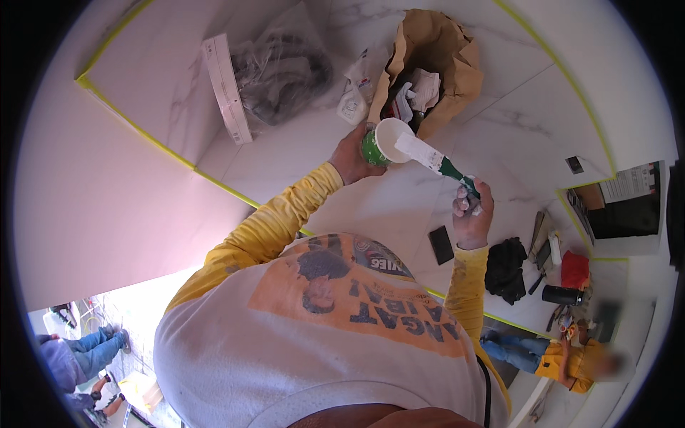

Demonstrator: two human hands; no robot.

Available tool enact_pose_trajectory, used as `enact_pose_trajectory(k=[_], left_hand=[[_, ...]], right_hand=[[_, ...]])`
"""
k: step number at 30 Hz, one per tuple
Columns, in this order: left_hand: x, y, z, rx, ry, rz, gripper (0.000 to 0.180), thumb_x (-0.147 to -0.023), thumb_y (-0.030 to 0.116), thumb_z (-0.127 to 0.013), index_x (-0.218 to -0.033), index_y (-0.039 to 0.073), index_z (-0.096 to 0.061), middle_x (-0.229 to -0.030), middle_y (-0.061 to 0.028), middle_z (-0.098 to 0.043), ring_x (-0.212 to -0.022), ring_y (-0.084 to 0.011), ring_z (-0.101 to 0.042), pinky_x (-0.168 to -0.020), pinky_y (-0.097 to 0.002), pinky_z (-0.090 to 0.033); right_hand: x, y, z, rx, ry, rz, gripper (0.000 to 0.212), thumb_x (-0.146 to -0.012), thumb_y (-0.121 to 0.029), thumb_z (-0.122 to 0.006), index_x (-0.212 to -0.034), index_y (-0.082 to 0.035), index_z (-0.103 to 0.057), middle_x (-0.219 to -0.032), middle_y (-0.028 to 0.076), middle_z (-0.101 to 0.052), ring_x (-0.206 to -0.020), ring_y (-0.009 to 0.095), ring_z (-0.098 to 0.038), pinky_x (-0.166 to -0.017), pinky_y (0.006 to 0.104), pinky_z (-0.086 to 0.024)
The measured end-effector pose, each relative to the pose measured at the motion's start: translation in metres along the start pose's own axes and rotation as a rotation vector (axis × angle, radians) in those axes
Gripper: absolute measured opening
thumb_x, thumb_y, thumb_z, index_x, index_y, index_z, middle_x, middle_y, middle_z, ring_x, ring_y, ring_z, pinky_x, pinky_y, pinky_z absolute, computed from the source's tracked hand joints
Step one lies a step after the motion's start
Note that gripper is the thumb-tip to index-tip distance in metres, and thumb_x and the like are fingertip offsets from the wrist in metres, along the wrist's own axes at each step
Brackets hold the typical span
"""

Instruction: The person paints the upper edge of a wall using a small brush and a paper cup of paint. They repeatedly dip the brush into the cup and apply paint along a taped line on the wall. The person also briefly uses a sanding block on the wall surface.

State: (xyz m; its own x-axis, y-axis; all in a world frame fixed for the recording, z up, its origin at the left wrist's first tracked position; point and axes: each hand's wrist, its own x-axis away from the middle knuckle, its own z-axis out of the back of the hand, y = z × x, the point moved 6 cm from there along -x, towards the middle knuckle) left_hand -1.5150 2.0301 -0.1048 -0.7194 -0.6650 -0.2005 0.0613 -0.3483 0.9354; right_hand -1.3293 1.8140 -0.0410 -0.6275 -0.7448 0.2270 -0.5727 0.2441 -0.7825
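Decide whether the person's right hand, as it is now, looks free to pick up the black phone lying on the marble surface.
Probably not: the right hand is closed around a green-handled spatula resting in the cup. The phone lies close below it, unobstructed.

This is a room under renovation, a tiling or finishing site. Glossy white marble-look floor tiles [385, 207] cover the ground, and strips of yellow masking tape [157, 143] run along their edges and the pale wall panels. A crumpled brown paper sack of rubbish [442, 50], a clear plastic bag of dark material [282, 68] and scattered tools [542, 250] lie on the floor, where a worker in a yellow shirt [564, 360] sits.
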Motion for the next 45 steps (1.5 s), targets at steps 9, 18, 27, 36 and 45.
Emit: enact_pose_trajectory(k=[9,18,27,36,45], left_hand=[[-0.019,0.027,0.038,0.040,-0.044,0.002,0.088,-0.064,0.023,-0.089,-0.133,0.002,-0.039,-0.121,-0.0185,-0.063,-0.114,-0.0320,-0.063,-0.099,-0.0392,-0.050],[-0.052,0.090,0.085,0.215,0.004,-0.265,0.087,-0.065,0.027,-0.090,-0.132,0.004,-0.039,-0.119,-0.0188,-0.063,-0.111,-0.0333,-0.064,-0.094,-0.0400,-0.052],[-0.003,-0.069,0.113,0.082,0.069,0.061,0.086,-0.063,0.022,-0.091,-0.131,0.006,-0.042,-0.119,-0.0164,-0.064,-0.112,-0.0320,-0.064,-0.096,-0.0405,-0.052],[0.025,-0.182,0.121,-0.093,0.199,0.197,0.091,-0.056,0.026,-0.094,-0.129,0.006,-0.044,-0.122,-0.0173,-0.062,-0.113,-0.0371,-0.060,-0.098,-0.0444,-0.049],[0.015,-0.216,0.117,-0.128,0.210,0.161,0.094,-0.054,0.032,-0.094,-0.129,0.003,-0.045,-0.122,-0.0194,-0.060,-0.117,-0.0388,-0.055,-0.102,-0.0454,-0.046]], right_hand=[[-0.008,0.115,-0.046,-0.892,-0.286,-0.371,0.029,-0.101,-0.027,-0.055,-0.089,0.000,-0.059,-0.081,0.010,-0.066,-0.060,0.011,-0.062,-0.052,0.0223,-0.051],[-0.032,0.019,-0.142,-0.873,-0.441,0.039,0.034,-0.102,-0.029,-0.055,-0.109,0.004,-0.061,-0.093,0.012,-0.068,-0.077,0.018,-0.067,-0.068,0.0274,-0.057],[-0.151,-0.201,-0.205,0.538,-0.014,0.905,0.034,-0.093,-0.014,-0.068,-0.124,-0.001,-0.063,-0.095,0.008,-0.070,-0.068,0.013,-0.064,-0.061,0.0258,-0.052],[-0.263,-0.234,-0.236,1.101,0.072,0.867,0.033,-0.090,-0.018,-0.072,-0.122,-0.008,-0.068,-0.082,0.000,-0.067,-0.063,0.008,-0.060,-0.053,0.0231,-0.048],[-0.213,-0.318,-0.127,1.187,0.512,0.978,0.025,-0.090,-0.020,-0.070,-0.112,-0.008,-0.071,-0.077,0.001,-0.066,-0.055,0.008,-0.057,-0.049,0.0226,-0.046]])
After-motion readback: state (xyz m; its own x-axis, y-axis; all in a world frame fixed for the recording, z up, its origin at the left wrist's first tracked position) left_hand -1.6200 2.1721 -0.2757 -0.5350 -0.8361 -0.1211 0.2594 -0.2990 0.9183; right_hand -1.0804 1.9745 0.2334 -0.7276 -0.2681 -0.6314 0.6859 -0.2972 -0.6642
